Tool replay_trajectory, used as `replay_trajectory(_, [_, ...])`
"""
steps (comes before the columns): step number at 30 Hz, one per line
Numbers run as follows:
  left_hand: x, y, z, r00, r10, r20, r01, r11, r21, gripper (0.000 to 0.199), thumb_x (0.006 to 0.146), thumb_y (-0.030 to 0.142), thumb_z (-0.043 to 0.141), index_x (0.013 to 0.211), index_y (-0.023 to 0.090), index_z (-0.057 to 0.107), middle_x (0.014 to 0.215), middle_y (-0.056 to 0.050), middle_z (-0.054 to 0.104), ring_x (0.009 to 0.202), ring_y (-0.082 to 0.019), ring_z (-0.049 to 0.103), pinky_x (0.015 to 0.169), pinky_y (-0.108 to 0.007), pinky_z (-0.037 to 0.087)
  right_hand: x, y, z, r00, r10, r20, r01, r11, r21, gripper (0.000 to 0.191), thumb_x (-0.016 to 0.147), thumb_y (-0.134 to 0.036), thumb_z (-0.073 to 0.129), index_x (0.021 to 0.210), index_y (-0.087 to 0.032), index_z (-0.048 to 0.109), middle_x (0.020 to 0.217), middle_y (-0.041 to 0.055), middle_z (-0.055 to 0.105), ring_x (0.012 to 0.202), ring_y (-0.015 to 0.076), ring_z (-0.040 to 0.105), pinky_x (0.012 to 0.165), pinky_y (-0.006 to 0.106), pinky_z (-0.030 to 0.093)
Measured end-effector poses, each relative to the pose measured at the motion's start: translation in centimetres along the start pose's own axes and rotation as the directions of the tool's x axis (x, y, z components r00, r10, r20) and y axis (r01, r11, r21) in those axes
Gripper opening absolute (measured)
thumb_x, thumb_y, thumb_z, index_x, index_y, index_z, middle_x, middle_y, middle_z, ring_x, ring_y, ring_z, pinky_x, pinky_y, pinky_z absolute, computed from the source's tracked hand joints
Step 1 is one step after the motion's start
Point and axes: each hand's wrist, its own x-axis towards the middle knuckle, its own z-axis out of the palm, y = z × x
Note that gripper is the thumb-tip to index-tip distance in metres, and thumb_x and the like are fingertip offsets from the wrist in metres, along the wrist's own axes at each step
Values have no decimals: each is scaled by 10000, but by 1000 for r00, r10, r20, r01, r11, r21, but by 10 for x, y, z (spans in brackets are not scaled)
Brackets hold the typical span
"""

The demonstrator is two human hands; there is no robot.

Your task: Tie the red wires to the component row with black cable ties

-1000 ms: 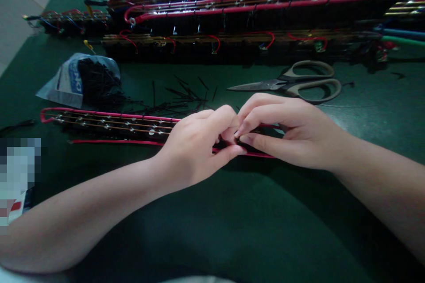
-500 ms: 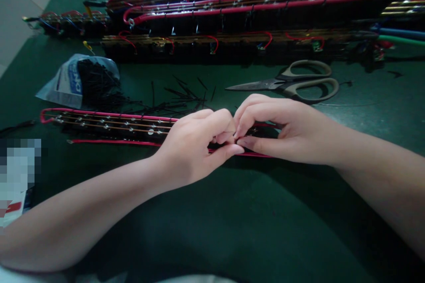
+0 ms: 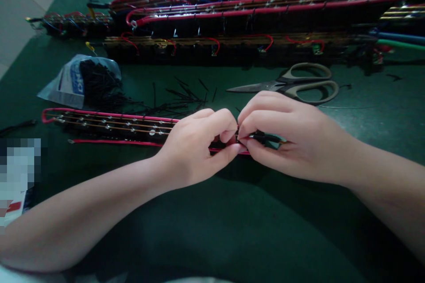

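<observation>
At far left we note a plastic bag of black cable ties lying on the green mat, with loose ties scattered just to its right. In front of the bag lies the long strip assembly, with red wires along both edges and brass bars with screws between; it runs rightward and its near end disappears under our hands. Our left hand is curled nearly closed over that end, thumb under and fingers over, pinching at the red wire. Our right hand meets it fingertip to fingertip, also nearly closed, gripping a thin black piece that looks like a cable tie; we cannot tell how it is threaded. Behind the right hand, scissors lie closed on the mat, well apart from the strip. Along the back, more strip assemblies are stacked in rows.
</observation>
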Motion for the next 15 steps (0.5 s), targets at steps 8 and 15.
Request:
replay_trajectory(8, [0, 1, -1, 1000, -21, 0, 21, 991, -132, 197, 880, 149, 660, 930, 222, 484, 823, 66, 549, 700, -98, 479, 605, -245, 380, -1, -7, -2, 985, -174, -7, 166, 951, -261, 132, 1011, -168, 569, 910, -218, 637, 970, 54, 720, 873, 191, 634, 823, 385, 537])
replay_trajectory(15, [3, 1, -3, 999, 27, 44, -25, 999, -44, 160, 879, 86, 645, 950, 213, 580, 902, 45, 649, 816, -125, 578, 691, -255, 437, -2, -12, -5, 991, -130, -42, 118, 971, -207, 105, 991, -127, 587, 923, -200, 621, 980, 71, 711, 887, 178, 619, 805, 365, 535])
